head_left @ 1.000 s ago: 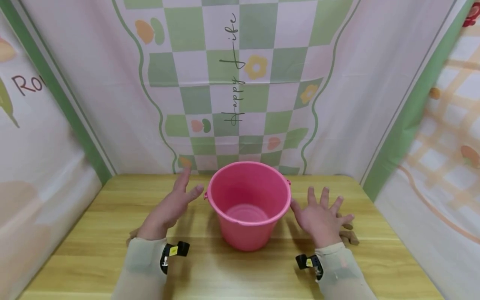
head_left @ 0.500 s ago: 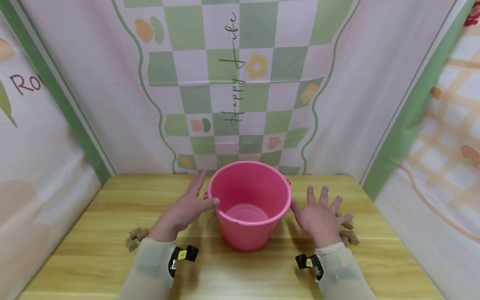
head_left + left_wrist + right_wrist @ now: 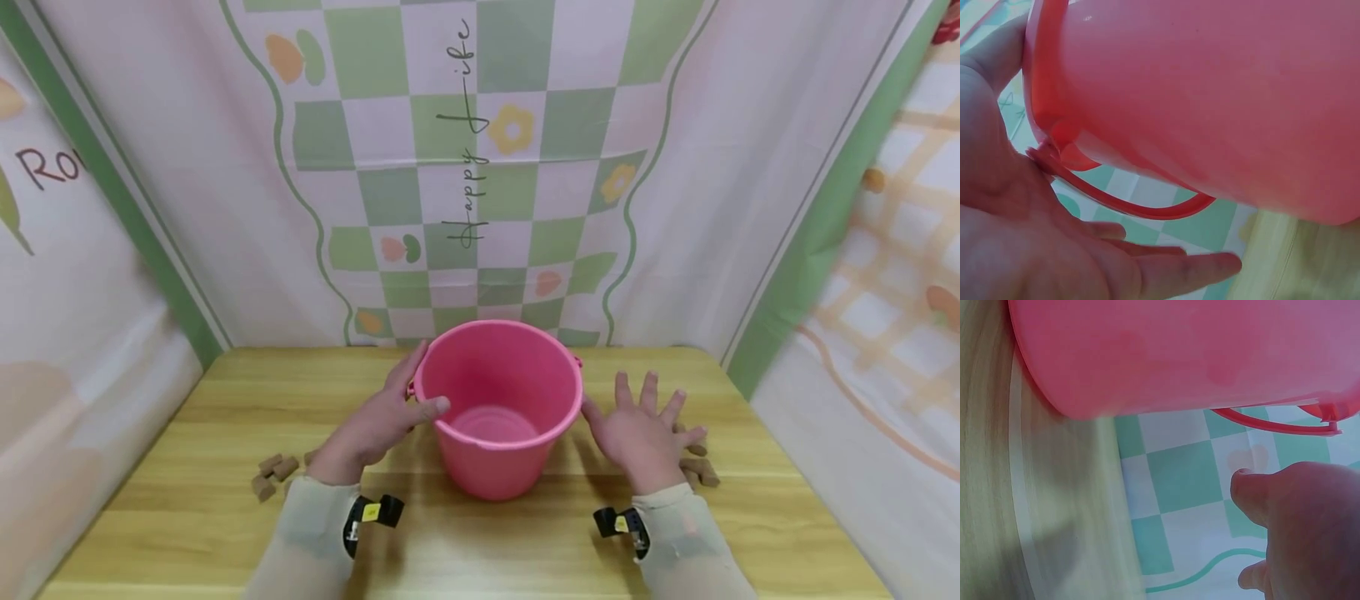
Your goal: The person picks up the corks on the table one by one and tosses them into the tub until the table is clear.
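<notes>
A pink plastic bucket [image 3: 495, 471] stands upright in the middle of the wooden table [image 3: 480, 558]; I see its bare inside bottom. My left hand [image 3: 378, 423] is at its left rim, thumb lying over the edge and the other fingers outside. In the left wrist view those fingers [image 3: 1191, 275] stretch out straight, apart from the wall, below the red handle [image 3: 1141, 211]. On the right, my right hand [image 3: 639, 437] is spread wide, its thumb tip close to the rim; whether they touch, I cannot tell. The handle hangs down at the bucket's far side.
Several small brown blocks [image 3: 285, 469] lie on the table left of the left wrist. More brown blocks [image 3: 703, 473] are partly hidden behind the right hand. A checked cloth [image 3: 480, 192] hangs behind the table, with patterned cloths on both sides.
My left hand has moved right, from beside the bucket to its rim, with the thumb now over the edge. The brown blocks on the left have come into sight. The right hand stays put.
</notes>
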A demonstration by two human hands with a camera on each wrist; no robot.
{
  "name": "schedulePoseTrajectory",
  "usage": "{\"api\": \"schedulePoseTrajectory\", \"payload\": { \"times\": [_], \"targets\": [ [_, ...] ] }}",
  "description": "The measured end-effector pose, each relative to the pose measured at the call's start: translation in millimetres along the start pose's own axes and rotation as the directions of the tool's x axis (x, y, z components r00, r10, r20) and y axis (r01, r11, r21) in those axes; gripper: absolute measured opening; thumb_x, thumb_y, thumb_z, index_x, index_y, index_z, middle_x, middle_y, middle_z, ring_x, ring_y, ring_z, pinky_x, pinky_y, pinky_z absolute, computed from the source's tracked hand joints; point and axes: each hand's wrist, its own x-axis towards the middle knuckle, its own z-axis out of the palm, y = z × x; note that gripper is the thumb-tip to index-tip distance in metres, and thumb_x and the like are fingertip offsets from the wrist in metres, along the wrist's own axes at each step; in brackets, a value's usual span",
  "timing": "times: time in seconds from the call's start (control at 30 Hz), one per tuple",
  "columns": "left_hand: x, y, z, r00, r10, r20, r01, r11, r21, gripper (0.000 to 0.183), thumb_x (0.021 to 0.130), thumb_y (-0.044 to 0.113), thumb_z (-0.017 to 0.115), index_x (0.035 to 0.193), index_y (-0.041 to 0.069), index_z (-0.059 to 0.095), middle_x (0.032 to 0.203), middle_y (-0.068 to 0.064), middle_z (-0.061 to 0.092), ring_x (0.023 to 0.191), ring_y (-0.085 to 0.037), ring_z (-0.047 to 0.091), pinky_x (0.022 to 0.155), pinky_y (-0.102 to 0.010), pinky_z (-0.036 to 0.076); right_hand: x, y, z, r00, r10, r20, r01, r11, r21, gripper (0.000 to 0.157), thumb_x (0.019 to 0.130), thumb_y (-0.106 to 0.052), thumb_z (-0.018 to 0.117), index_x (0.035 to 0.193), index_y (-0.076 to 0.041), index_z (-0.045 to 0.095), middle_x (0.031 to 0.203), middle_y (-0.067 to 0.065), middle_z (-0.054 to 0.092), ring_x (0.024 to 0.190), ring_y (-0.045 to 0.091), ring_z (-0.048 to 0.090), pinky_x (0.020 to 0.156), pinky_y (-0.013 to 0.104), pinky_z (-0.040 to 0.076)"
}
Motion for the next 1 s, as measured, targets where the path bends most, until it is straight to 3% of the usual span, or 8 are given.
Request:
{"api": "schedulePoseTrajectory", "payload": {
  "times": [0.17, 0.4, 0.67, 1.0],
  "targets": [
    [0.5, 2.1, -1.6, 1.0, 0.005, 0.027, -0.004, 1.0, -0.031, 0.093, 0.09, 0.037, 0.074, 0.16, 0.035, 0.014, 0.162, -0.008, 0.013, 0.137, -0.037, 0.031, 0.099, -0.055, 0.044, 0, -1, -2.2, 1.0, -0.002, 0.005, 0.002, 1.0, -0.001, 0.107, 0.085, -0.086, 0.014, 0.16, -0.011, 0.008, 0.155, 0.029, -0.022, 0.127, 0.059, -0.034, 0.081, 0.084, -0.019],
    [4.4, 1.6, -3.2, 0.997, 0.021, 0.072, -0.015, 0.997, -0.076, 0.088, 0.091, 0.035, 0.074, 0.16, 0.035, 0.019, 0.145, -0.019, 0.04, 0.123, -0.034, 0.046, 0.093, -0.05, 0.048, 0, -1, -2.0, 1.0, -0.01, 0.017, 0.01, 1.0, 0.004, 0.106, 0.086, -0.085, 0.015, 0.16, -0.009, 0.011, 0.156, 0.03, -0.019, 0.127, 0.061, -0.033, 0.08, 0.086, -0.017],
    [6.1, -0.3, -8.5, 0.989, 0.086, 0.121, -0.066, 0.985, -0.16, 0.087, 0.09, 0.027, 0.076, 0.159, 0.029, 0.023, 0.144, -0.023, 0.039, 0.118, -0.034, 0.051, 0.091, -0.043, 0.052, 1, 2, -0.9, 1.0, -0.012, 0.017, 0.012, 1.0, 0.005, 0.108, 0.086, -0.086, 0.014, 0.16, -0.008, 0.012, 0.155, 0.031, -0.02, 0.126, 0.062, -0.032, 0.079, 0.086, -0.018],
    [2.5, 3.9, -22.4, 0.994, 0.058, 0.088, -0.051, 0.995, -0.081, 0.091, 0.089, 0.017, 0.076, 0.16, 0.021, 0.021, 0.148, -0.022, 0.038, 0.123, -0.039, 0.047, 0.091, -0.04, 0.052, 1, 4, -1.1, 1.0, -0.011, 0.013, 0.011, 1.0, 0.003, 0.106, 0.087, -0.085, 0.016, 0.16, -0.008, 0.013, 0.155, 0.031, -0.019, 0.127, 0.061, -0.033, 0.079, 0.085, -0.019]
  ]
}}
